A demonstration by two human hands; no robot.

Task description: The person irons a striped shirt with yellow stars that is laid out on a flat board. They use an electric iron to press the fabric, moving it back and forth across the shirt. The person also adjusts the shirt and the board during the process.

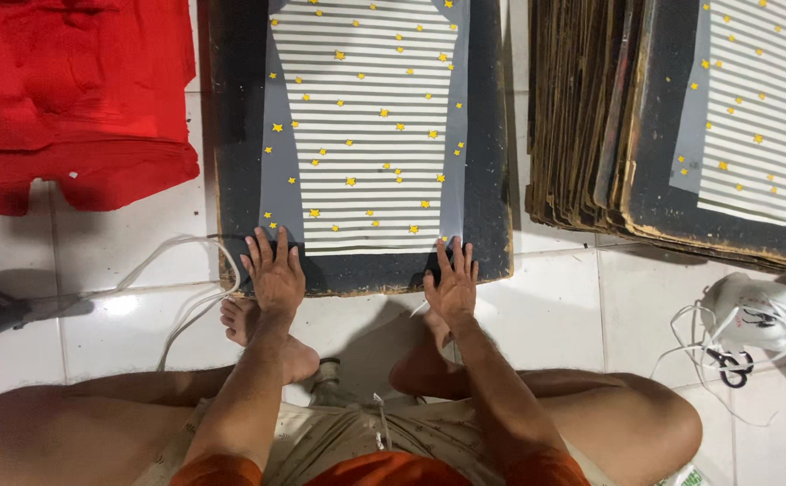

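Observation:
A black board lies on the white tiled floor in front of me. On it lies a sheet with grey stripes and small yellow stars. My left hand rests flat on the board's near edge at the sheet's lower left corner, fingers spread. Flat on the near edge at the sheet's lower right corner is my right hand, fingers apart. Neither hand holds anything. I sit cross-legged, my feet just under the board's edge.
A pile of red cloth lies at the upper left. A stack of dark boards stands at the right, topped by another striped, starred sheet. A white cable runs along the floor at left. A white iron and scissors lie at right.

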